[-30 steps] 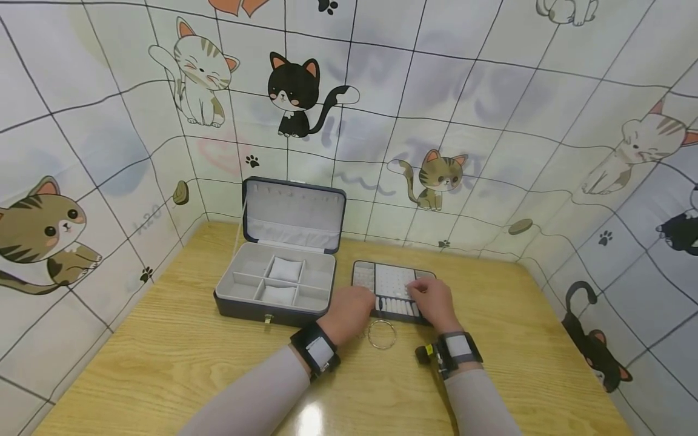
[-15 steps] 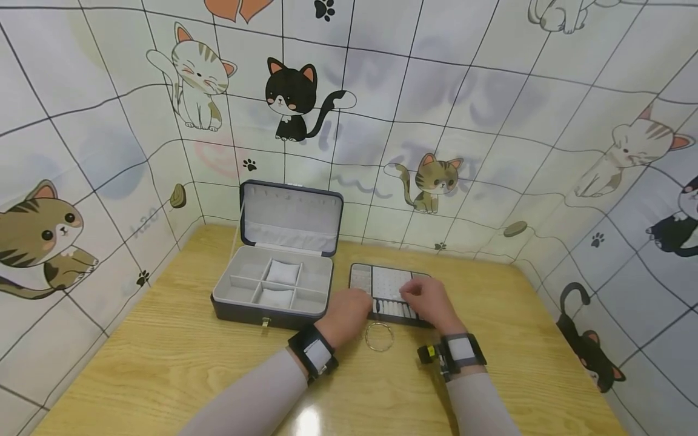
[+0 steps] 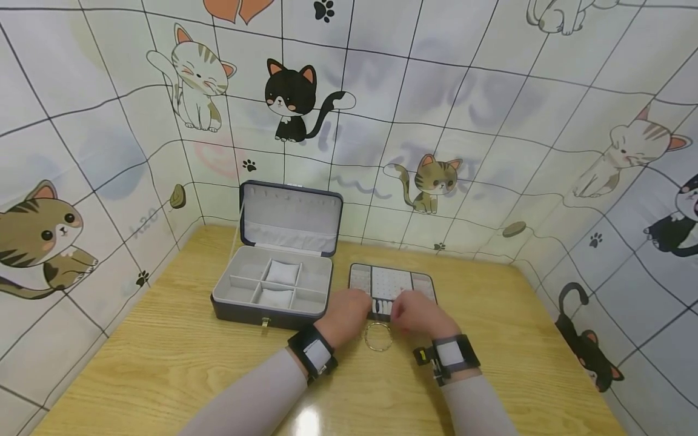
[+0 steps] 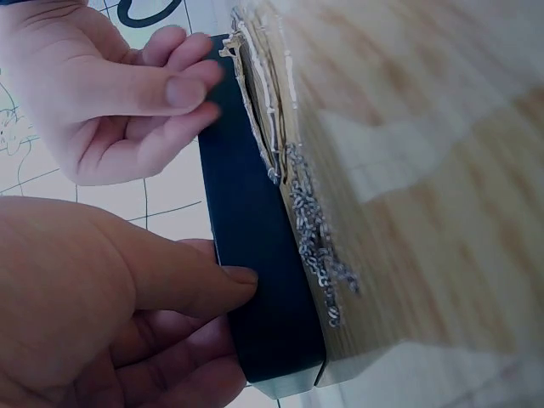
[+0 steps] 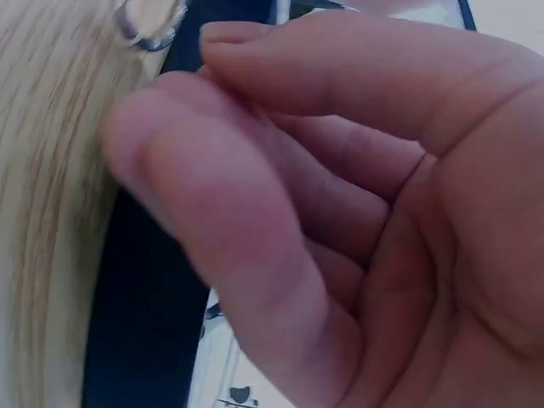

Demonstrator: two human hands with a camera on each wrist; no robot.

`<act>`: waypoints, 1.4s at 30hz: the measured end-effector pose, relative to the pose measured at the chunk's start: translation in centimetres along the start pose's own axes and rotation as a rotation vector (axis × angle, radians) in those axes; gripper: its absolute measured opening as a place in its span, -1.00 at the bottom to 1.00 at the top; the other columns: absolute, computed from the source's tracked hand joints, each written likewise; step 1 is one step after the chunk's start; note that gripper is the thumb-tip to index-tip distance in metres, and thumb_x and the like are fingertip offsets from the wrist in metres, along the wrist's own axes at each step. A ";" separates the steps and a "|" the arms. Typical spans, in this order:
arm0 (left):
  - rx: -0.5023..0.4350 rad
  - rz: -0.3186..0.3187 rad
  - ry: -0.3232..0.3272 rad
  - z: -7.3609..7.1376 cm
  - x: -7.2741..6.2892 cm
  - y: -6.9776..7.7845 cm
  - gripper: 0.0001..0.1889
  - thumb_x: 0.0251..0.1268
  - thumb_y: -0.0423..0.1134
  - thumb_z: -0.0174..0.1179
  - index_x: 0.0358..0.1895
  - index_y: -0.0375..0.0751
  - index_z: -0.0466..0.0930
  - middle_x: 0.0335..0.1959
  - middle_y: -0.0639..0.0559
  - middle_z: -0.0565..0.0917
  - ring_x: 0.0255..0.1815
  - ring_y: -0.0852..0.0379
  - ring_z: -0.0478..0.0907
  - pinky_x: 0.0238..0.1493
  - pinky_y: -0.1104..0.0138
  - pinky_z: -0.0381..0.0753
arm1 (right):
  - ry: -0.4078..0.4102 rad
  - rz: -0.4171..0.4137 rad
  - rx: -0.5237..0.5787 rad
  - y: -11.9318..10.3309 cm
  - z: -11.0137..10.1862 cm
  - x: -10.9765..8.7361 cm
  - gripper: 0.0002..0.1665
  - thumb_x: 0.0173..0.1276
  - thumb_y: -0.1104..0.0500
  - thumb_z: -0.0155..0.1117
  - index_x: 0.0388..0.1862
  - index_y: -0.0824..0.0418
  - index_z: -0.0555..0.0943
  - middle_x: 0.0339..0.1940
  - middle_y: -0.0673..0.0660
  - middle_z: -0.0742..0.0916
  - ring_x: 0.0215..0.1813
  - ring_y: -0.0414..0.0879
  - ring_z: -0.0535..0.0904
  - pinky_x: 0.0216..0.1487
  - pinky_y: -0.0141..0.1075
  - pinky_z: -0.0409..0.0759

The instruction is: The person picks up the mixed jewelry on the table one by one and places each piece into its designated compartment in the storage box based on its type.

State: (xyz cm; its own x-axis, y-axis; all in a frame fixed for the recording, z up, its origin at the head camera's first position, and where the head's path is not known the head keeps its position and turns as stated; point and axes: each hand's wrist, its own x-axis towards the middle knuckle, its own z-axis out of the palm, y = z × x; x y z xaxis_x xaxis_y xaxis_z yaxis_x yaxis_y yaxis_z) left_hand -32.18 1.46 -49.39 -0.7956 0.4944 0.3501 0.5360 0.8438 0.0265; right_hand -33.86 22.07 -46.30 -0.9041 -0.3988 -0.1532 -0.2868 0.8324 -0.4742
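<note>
My left hand (image 3: pixel 346 315) grips the front left of a dark-sided jewelry tray (image 3: pixel 388 280), its thumb pressed on the tray's front wall (image 4: pixel 255 229) in the left wrist view. Over the tray's front part, beside its row of white ring rolls (image 3: pixel 382 307), hovers my right hand (image 3: pixel 422 313). Its fingers are loosely curled, and nothing shows between them in the right wrist view. Thin metal bangles (image 4: pixel 265 93) lie on the table just in front of the tray. A silver-coloured chain (image 4: pixel 310 225) lies bunched next to them.
Left of the tray stands a dark jewelry box (image 3: pixel 240 310) with its lid (image 3: pixel 291 215) raised. Two white cushions (image 3: pixel 283 272) sit in its compartments. A cat-print curtain (image 3: pixel 371 139) encloses the back and sides of the wooden table (image 3: pixel 218 375).
My right hand has moved left and toward me, from the tray's white pad to its front edge, uncovering the right compartment. My left hand keeps its grip on the tray.
</note>
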 end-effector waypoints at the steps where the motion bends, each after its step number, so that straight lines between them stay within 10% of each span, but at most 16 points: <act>1: 0.001 -0.002 -0.002 0.1 0.0 0.0 -0.83 0.34 -0.30 0.25 -0.43 0.00 0.67 -0.44 0.10 0.72 -0.42 0.11 0.63 -0.46 0.25 0.55 | -0.001 -0.005 -0.013 -0.1 0.1 0.0 -0.74 0.10 0.41 0.39 -0.63 0.08 0.70 -0.62 -0.03 0.66 -0.56 -0.14 0.52 -0.47 -0.30 0.48; 25: 0.025 0.020 0.044 -0.3 -0.5 0.1 -0.83 0.37 -0.30 0.25 -0.42 -0.01 0.67 -0.43 0.10 0.73 -0.40 0.13 0.66 -0.44 0.26 0.60 | 0.088 0.049 -0.346 -3.3 2.7 -0.3 -0.71 -0.03 0.45 0.40 -0.63 0.15 0.49 -0.62 0.05 0.58 -0.60 -0.10 0.44 -0.58 -0.31 0.39; 42: -0.016 0.000 0.032 -0.3 -0.3 0.0 -0.83 0.39 -0.30 0.26 -0.41 0.00 0.69 -0.42 0.10 0.74 -0.41 0.15 0.64 -0.46 0.28 0.57 | 0.066 0.041 -0.327 -3.1 2.4 -0.1 -0.69 0.11 0.45 0.35 -0.64 0.12 0.53 -0.64 0.01 0.60 -0.57 -0.11 0.46 -0.53 -0.31 0.41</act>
State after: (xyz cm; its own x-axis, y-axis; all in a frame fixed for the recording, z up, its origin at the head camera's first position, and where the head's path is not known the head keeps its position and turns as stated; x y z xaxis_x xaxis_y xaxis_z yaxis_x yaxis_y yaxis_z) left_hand -31.84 1.27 -49.19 -0.7861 0.4873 0.3803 0.5408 0.8402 0.0412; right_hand -32.14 18.61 -46.96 -0.9325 -0.3455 -0.1052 -0.3263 0.9309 -0.1642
